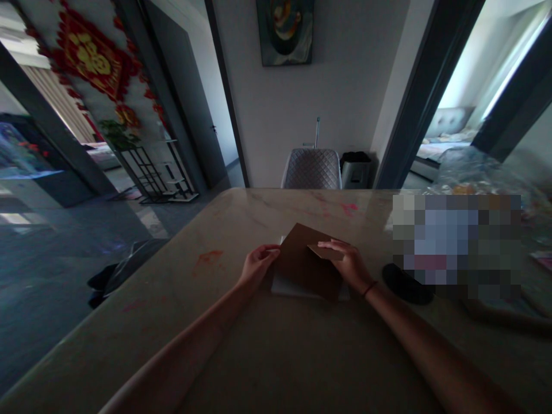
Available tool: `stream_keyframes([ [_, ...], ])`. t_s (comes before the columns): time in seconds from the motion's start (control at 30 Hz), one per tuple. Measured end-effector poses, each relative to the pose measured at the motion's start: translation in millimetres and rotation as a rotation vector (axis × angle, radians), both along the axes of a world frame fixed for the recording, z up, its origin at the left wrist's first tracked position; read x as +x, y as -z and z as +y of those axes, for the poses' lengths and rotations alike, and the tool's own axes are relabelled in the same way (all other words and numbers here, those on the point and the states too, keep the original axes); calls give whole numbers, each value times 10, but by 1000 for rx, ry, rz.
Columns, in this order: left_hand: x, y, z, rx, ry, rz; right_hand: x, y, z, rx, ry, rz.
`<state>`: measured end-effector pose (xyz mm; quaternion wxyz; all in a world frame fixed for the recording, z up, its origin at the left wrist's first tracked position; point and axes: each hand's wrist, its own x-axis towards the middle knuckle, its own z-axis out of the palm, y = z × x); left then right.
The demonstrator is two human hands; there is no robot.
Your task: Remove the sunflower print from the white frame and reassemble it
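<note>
Your brown sheet [302, 267] lies flat on the counter [241, 356] between your two hands, turned askew so that one corner points away from you, and the edge of a white sheet [297, 289] shows beneath it on your side; its outline looks close to square, so you cannot read a long axis with confidence. Your left hand [259, 261] is just at the sheet's left edge, thumb and forefinger nearly closed together, seemingly pinching that edge; your right hand [351, 267] reaches over the right part, its fingers laid nearly straight along a small brown flap [326, 252], seemingly gripping it against a hidden thumb; you cannot tell whether that flap is a fold of the sheet or a separate piece. The flap points leftward from your right fingers, so the right hand is much the nearer to it, and the left hand is across the sheet's width from it; as for room, the counter runs open toward your left and on your own side, its far edge lies well beyond the sheet, and a black round object [407, 284] sits near your right wrist, making that the tighter side.
</note>
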<state>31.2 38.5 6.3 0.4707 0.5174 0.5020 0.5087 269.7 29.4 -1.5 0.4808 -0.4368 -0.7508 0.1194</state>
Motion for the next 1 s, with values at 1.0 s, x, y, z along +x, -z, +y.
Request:
stream_keyframes([
  [1.0, -1, 30, -30, 236, 153, 420, 196, 357, 238, -65, 196, 103],
])
